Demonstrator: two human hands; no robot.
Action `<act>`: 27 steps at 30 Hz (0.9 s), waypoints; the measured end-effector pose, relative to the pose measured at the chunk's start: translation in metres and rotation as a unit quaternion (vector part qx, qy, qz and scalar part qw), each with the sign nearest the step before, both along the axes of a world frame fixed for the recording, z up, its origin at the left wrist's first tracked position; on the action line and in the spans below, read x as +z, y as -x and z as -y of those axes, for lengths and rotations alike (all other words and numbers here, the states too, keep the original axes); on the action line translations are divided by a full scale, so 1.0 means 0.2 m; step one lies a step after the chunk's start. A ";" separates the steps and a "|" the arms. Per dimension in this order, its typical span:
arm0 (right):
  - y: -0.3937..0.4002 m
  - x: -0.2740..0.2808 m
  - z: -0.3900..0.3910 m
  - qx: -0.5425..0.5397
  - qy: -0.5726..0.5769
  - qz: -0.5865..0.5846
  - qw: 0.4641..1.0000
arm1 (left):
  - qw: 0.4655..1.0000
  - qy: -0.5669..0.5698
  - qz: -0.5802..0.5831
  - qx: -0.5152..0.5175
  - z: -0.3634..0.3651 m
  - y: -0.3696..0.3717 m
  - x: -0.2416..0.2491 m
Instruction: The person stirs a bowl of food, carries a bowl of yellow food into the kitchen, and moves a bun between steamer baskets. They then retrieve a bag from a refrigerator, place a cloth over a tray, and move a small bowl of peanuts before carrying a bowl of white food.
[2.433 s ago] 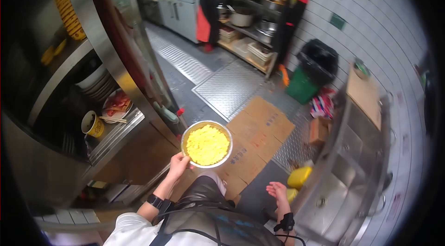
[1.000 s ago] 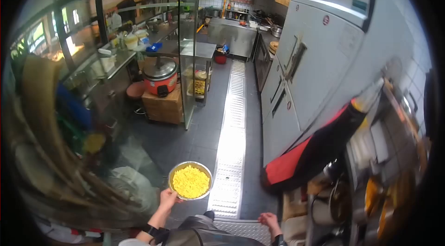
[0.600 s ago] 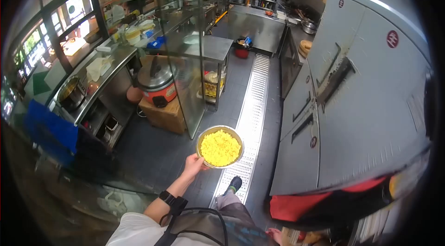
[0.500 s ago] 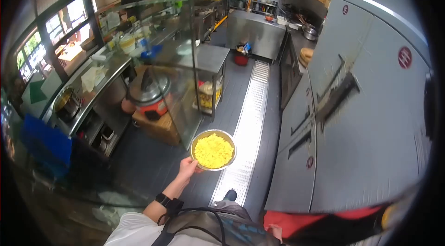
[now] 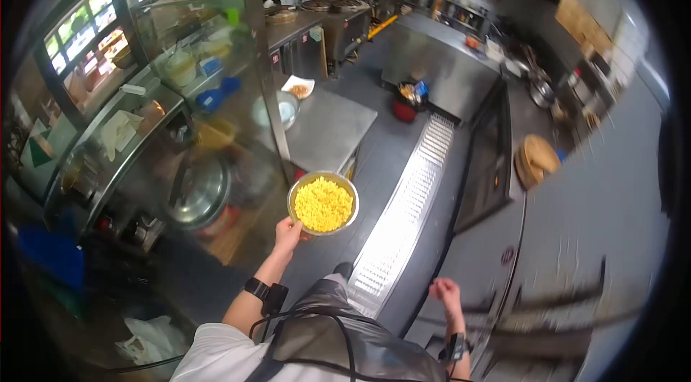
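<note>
A round metal bowl [image 5: 292, 214] of yellow corn kernels [image 5: 324, 205] is held out in front of me, roughly level. My left hand [image 5: 289, 234] grips its near-left rim, thumb on top and fingers partly hidden beneath. Just beyond the bowl is the near corner of a steel table [image 5: 335, 123]. My right hand [image 5: 446, 290] hangs low at my right side, fingers curled in loosely with nothing seen in them. It is nearest to the grey refrigerator doors [image 5: 576, 238].
A glass partition [image 5: 237, 87] stands on my left, with a lidded pot [image 5: 201, 191] behind it. A drain grate [image 5: 403, 209] runs along the floor ahead. Further off are a red bucket [image 5: 404, 111], a steel counter [image 5: 428, 58] and a wooden board [image 5: 536, 159].
I have moved forward along the aisle, and the steel table is nearer. The bowl stays in my left hand. My right hand has come further into view from the bottom edge.
</note>
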State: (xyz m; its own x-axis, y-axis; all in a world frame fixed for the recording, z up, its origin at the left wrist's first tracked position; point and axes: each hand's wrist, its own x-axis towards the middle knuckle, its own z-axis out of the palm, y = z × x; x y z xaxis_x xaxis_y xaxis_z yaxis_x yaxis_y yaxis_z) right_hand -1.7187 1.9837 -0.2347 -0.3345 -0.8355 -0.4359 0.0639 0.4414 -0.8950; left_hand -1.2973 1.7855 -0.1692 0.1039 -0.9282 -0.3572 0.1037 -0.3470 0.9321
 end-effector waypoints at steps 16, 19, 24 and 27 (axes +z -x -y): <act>1.30 -0.12 1.91 0.027 -0.149 0.082 0.985 | 0.936 -0.072 -0.039 0.341 1.17 0.50 -0.52; 1.58 -0.26 2.65 0.111 -0.078 0.055 0.989 | 0.890 -0.108 -0.023 0.441 1.25 0.67 -0.41; 1.51 0.02 3.86 0.279 -0.014 -0.100 0.955 | 0.775 -0.103 0.287 0.554 1.09 0.66 -0.74; 1.35 0.02 4.45 0.371 0.058 -0.095 0.922 | 0.750 -0.040 0.285 0.595 1.33 0.77 -0.52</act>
